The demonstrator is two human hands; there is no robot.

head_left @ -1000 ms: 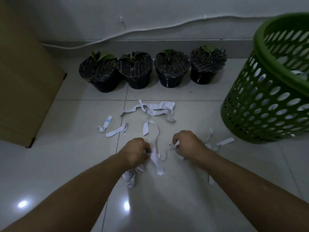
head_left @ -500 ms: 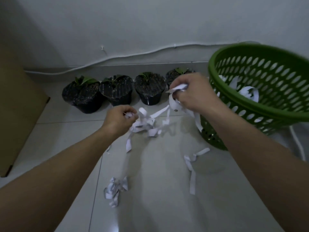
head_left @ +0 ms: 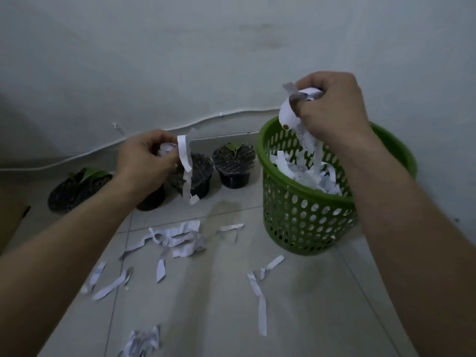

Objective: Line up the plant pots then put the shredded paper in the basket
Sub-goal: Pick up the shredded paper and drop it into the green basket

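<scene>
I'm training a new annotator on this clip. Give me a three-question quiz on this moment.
1. True or false: the right hand holds its shredded paper above the green basket.
2. Which hand holds a paper strip dangling in front of the plant pots? A. left hand B. right hand C. neither
3. Fill in: loose paper strips lie on the ______.

Key
1. True; the paper hangs down over the basket's open top, which already holds shreds.
2. A.
3. Tiled floor; the task is unfinished.
</scene>
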